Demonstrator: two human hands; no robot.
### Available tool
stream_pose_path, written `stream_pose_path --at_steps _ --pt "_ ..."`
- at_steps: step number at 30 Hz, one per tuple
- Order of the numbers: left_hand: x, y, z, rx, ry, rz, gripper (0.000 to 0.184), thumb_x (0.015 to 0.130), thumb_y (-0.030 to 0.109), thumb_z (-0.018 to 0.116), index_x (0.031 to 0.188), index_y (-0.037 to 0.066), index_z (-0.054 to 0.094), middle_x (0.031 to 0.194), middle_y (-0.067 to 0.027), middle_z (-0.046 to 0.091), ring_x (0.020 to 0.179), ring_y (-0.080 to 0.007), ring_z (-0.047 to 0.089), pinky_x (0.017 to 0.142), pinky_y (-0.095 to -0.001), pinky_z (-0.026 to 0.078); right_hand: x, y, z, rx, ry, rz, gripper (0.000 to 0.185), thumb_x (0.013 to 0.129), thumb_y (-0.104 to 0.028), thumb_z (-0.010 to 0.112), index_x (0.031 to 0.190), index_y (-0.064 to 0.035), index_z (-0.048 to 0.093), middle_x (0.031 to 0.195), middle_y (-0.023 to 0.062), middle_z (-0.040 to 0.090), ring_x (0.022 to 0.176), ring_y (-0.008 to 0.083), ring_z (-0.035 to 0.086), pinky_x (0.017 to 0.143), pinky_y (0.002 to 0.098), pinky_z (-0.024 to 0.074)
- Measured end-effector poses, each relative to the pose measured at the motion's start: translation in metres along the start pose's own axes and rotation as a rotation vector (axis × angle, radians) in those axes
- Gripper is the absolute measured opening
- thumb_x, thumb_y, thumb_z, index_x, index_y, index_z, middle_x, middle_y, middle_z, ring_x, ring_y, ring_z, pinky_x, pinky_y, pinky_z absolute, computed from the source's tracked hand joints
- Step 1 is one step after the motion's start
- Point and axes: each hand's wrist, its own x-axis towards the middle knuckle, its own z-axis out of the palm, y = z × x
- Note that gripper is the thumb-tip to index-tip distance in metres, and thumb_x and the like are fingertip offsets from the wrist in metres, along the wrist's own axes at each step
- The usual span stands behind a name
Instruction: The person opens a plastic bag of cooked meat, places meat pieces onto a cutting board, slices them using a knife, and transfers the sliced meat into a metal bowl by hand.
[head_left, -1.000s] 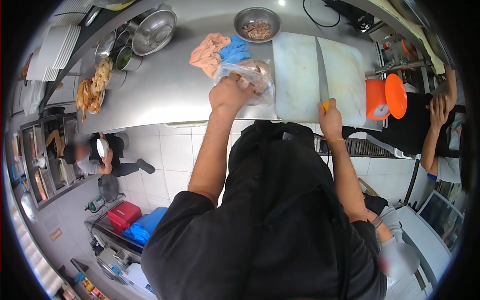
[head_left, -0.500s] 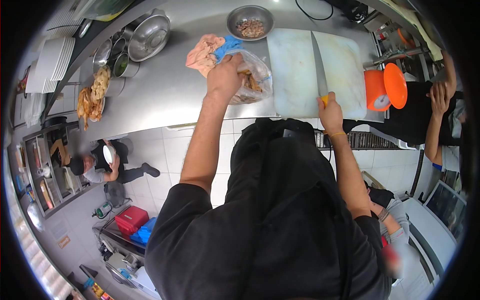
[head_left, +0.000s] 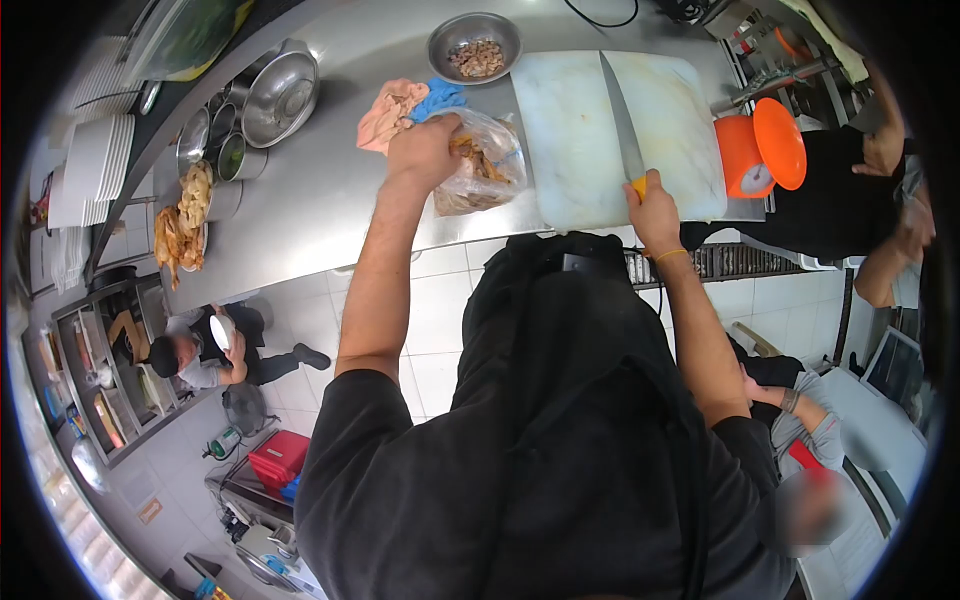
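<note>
My right hand (head_left: 655,218) is closed around the yellow handle of a knife (head_left: 624,118). Its long blade lies across the white cutting board (head_left: 568,145), pointing to the far edge. At the board's left stands a clear plastic bag (head_left: 500,192) with brown, cooked-looking pieces (head_left: 482,163) inside. My left hand (head_left: 425,155) grips the bag's upper left rim with curled fingers; the fingertips are partly hidden. Beyond that hand lie a peach cloth (head_left: 385,112) and a blue cloth (head_left: 438,100). A steel bowl (head_left: 437,45) of chopped brown pieces sits behind the bag.
An orange scale (head_left: 738,150) stands at the board's right. Cooked chicken (head_left: 180,225), steel containers (head_left: 222,130) and a large steel bowl (head_left: 281,95) are at the left of the steel counter (head_left: 310,215). Other people are at the left, right and lower right.
The view has shifted, so the counter items appear further left. The bag's mouth is wider and more of its contents show. My right hand still holds the knife on the board.
</note>
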Motion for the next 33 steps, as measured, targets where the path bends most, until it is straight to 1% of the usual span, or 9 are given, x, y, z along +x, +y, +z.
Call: stream_pose_path --at_steps 5,8,14,17,20,23,26,31,33 --pt "0.004 0.008 0.006 -0.004 0.105 -0.076 0.029 0.085 0.027 0.076 0.111 0.013 0.075 0.101 -0.0115 0.079 0.096 -0.0315 0.075 0.084 -0.0447 0.058 0.001 0.004 0.004 0.002 0.009 -0.011 0.041 0.102 -0.031 0.067 0.12 0.0005 0.047 0.088 0.0314 0.071 0.086 0.0536 0.069 0.075 0.0609 0.0541" --pt "0.006 0.005 0.014 0.019 0.223 -0.046 0.024 0.086 0.03 0.076 0.103 0.014 0.077 0.087 -0.0091 0.079 0.085 -0.0325 0.076 0.077 -0.0451 0.059 0.002 0.003 0.002 0.007 0.015 -0.011 0.041 0.102 -0.031 0.067 0.119 0.0009 0.047 0.086 0.0313 0.071 0.085 0.0535 0.069 0.074 0.0607 0.0542" --pt "-0.02 0.004 -0.02 -0.161 0.247 -0.026 0.033 0.084 0.031 0.079 0.111 0.01 0.079 0.09 -0.0103 0.079 0.083 -0.0295 0.076 0.077 -0.0426 0.058 0.0 0.002 0.001 0.021 0.015 0.002 0.04 0.101 -0.03 0.067 0.117 0.0016 0.048 0.085 0.0314 0.071 0.084 0.0531 0.069 0.073 0.0607 0.0543" --pt "-0.031 -0.027 -0.017 -0.522 0.167 -0.111 0.034 0.086 0.023 0.081 0.113 0.003 0.077 0.09 -0.0068 0.078 0.077 -0.0211 0.073 0.073 -0.0362 0.056 -0.001 0.001 0.0 0.031 0.011 0.005 0.04 0.101 -0.03 0.068 0.117 0.0015 0.049 0.085 0.0314 0.071 0.084 0.0528 0.069 0.073 0.0606 0.0545" --pt "-0.058 -0.011 -0.056 -1.003 0.045 -0.114 0.027 0.091 0.015 0.08 0.112 0.0 0.075 0.09 -0.002 0.075 0.071 -0.0107 0.064 0.066 -0.0278 0.05 0.002 0.003 0.001 0.055 0.005 -0.002 0.041 0.1 -0.03 0.069 0.117 0.0014 0.05 0.087 0.0312 0.071 0.085 0.0525 0.07 0.075 0.0606 0.0547" --pt "-0.065 0.003 -0.068 -1.269 0.015 -0.099 0.019 0.096 0.01 0.077 0.112 0.001 0.073 0.089 0.0002 0.072 0.067 -0.0055 0.057 0.062 -0.0228 0.044 0.005 0.01 0.002 0.099 -0.01 -0.01 0.042 0.099 -0.031 0.069 0.116 0.0018 0.051 0.091 0.0313 0.072 0.089 0.0521 0.07 0.078 0.06 0.0549" --pt "-0.053 0.049 -0.049 -1.514 0.018 -0.049 0.018 0.097 0.012 0.077 0.112 0.002 0.072 0.089 0.0001 0.072 0.065 -0.0052 0.054 0.06 -0.0224 0.043 0.007 0.01 -0.009 0.129 -0.058 -0.004 0.042 0.099 -0.032 0.069 0.115 0.0023 0.052 0.096 0.0319 0.072 0.094 0.0517 0.07 0.083 0.0581 0.0548" --pt "-0.017 0.141 0.029 -1.772 -0.126 -0.232 0.03 0.099 0.017 0.076 0.122 0.001 0.067 0.097 -0.0044 0.073 0.067 -0.0094 0.061 0.063 -0.0242 0.051 -0.001 0.01 -0.036 0.169 -0.128 0.024 0.041 0.099 -0.034 0.068 0.113 0.0022 0.055 0.098 0.0315 0.072 0.098 0.0509 0.069 0.086 0.0557 0.054" --pt "-0.009 0.162 0.064 -1.573 -0.261 -0.277 0.042 0.099 0.025 0.078 0.128 -0.002 0.065 0.101 -0.0071 0.073 0.072 -0.0131 0.066 0.064 -0.0275 0.056 -0.01 0.02 -0.039 0.135 -0.111 0.007 0.04 0.099 -0.034 0.068 0.112 0.0021 0.055 0.097 0.0305 0.072 0.095 0.0505 0.069 0.084 0.0566 0.0538"
